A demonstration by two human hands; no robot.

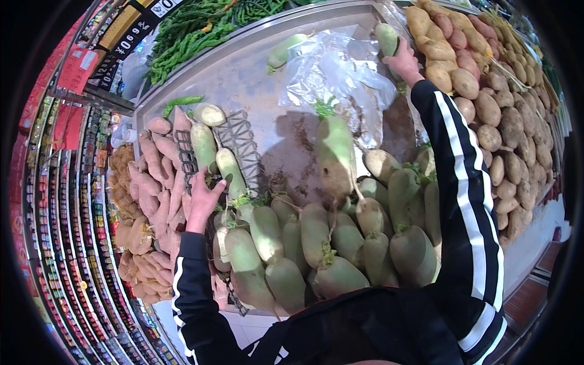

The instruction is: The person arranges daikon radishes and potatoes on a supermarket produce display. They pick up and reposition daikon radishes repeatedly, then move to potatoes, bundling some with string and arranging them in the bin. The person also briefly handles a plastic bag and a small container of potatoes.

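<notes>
At the far right of the bin, my right hand is closed around a green radish, beside a heap of potatoes. My left hand is at the lower end of another green radish, near a black plastic mesh divider. Its thumb is spread from the fingers; whether it grips anything is hidden. A slim pale-green radish lies just right of that hand. Closer to me, several large green radishes are piled up, and one big radish lies on top with its root towards me.
Crumpled clear plastic sheeting lies on the metal display bin, next to a lone radish. Sweet potatoes lie left, potatoes right, green peppers behind. Packed store shelves stand at far left.
</notes>
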